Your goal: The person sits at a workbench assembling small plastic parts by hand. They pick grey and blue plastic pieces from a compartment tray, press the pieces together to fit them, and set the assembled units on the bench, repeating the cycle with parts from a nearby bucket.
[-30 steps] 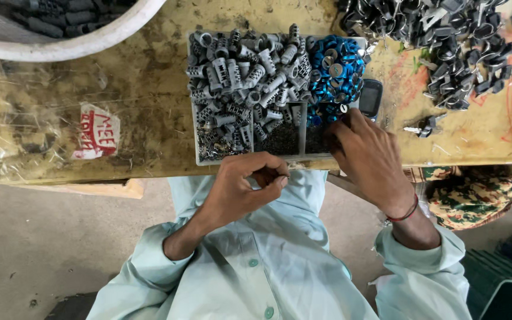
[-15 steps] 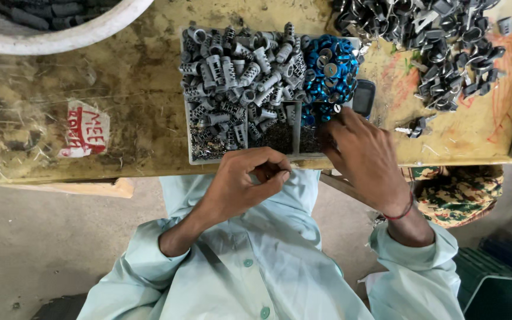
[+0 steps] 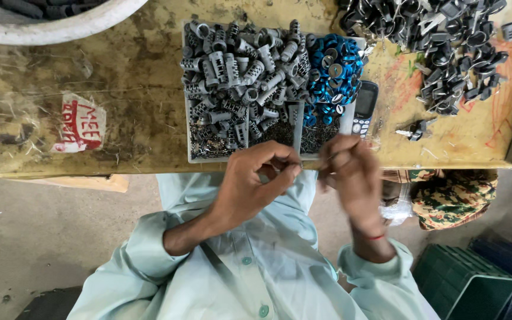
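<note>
Because we keep the tray (image 3: 186, 112) of grey plugs (image 3: 238, 71) and blue caps (image 3: 333, 68) at the bench edge, our left hand (image 3: 256, 184) pinches a small part just below it while the blurred right hand (image 3: 351, 169) closes beside, its hold unclear.

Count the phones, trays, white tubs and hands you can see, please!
Phone: 1
Tray: 1
White tub: 1
Hands: 2 (left hand, right hand)
Total: 5
</note>
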The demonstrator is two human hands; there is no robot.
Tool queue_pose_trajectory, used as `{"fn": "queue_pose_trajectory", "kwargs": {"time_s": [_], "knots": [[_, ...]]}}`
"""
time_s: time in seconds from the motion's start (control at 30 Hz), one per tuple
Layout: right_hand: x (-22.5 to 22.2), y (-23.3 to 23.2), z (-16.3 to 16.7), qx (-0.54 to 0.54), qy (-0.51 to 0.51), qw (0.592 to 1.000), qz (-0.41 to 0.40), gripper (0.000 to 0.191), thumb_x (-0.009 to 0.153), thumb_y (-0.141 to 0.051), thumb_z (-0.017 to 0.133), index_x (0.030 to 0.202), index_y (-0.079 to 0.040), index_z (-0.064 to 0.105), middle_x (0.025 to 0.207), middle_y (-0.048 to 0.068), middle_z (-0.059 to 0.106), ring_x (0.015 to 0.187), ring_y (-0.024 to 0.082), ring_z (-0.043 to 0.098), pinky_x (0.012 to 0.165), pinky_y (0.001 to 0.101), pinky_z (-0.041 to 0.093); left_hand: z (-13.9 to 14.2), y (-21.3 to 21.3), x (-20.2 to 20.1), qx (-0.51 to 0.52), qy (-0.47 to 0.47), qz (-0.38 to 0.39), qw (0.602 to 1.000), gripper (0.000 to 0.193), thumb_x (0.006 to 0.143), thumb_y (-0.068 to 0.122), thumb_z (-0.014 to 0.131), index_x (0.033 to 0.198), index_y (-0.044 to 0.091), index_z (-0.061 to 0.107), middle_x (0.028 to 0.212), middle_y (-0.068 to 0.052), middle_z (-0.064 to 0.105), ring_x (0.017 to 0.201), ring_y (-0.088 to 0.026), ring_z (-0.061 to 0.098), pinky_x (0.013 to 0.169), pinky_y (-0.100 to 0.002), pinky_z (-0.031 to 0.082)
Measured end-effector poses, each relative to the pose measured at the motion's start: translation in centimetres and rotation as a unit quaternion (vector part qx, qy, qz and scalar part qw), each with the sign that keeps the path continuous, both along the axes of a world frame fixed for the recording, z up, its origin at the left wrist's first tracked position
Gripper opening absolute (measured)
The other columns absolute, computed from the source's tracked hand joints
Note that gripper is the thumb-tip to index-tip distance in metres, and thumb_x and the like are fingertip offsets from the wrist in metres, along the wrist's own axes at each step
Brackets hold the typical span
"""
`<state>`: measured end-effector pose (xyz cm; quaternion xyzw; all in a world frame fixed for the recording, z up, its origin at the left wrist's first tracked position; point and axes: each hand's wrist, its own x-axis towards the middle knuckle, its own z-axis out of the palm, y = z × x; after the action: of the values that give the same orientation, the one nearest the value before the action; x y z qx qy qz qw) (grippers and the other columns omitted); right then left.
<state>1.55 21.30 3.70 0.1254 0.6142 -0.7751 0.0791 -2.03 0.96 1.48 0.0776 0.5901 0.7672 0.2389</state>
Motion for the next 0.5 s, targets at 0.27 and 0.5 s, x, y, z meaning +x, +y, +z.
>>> {"fn": "queue_pose_trajectory", "kwargs": {"time_s": [0.27,0.5], "knots": [[2.0,-2.0,-0.2,0.423,0.135,0.891,0.097,0.015,0.095,0.001,0.066,0.106,0.001,0.056,0.088,0.007,0.062,0.069,0.015,0.061,0.064,0.0281,0.051,-0.3,-0.1,0.4,0.148,-0.122,-0.022,0.981,0.014,0.104,0.007,0.063,0.112,-0.004,0.065,0.096,-0.005,0.071,0.081,-0.009,0.070,0.069,-0.026,0.063],[1.1,-1.8,2.1,0.455,0.143,0.865,0.154,0.018,0.089,-0.001,0.070,0.102,0.000,0.057,0.084,0.007,0.065,0.070,0.014,0.066,0.065,0.0285,0.053,1.5,-1.4,0.0,0.031,-0.003,-0.033,0.999,0.013,0.101,0.005,0.067,0.109,-0.005,0.067,0.095,-0.006,0.073,0.082,-0.008,0.072,0.070,-0.024,0.064]]}}
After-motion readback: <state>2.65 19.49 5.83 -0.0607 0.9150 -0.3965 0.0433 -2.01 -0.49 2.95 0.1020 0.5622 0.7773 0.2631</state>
